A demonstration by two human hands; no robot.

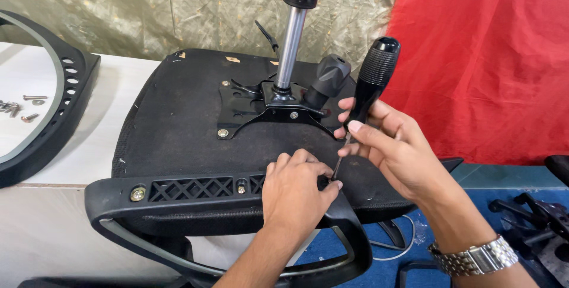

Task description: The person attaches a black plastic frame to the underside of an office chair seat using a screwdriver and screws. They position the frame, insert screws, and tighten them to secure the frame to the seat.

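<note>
Screwdriver (368,89), black-handled, is being gripped by the right hand (388,146), its tip going down into the armrest bracket (195,188) at the near edge of the upturned seat (178,128). The left hand (296,184) is pinching closed at the tip, apparently steadying a fastener hidden beneath the fingers. Risk noted: the shaft is standing tilted, so the tip may be slipping off and striking the fingers beside it. Loose screws (21,107) are lying near the table's (112,128) far left edge.
</note>
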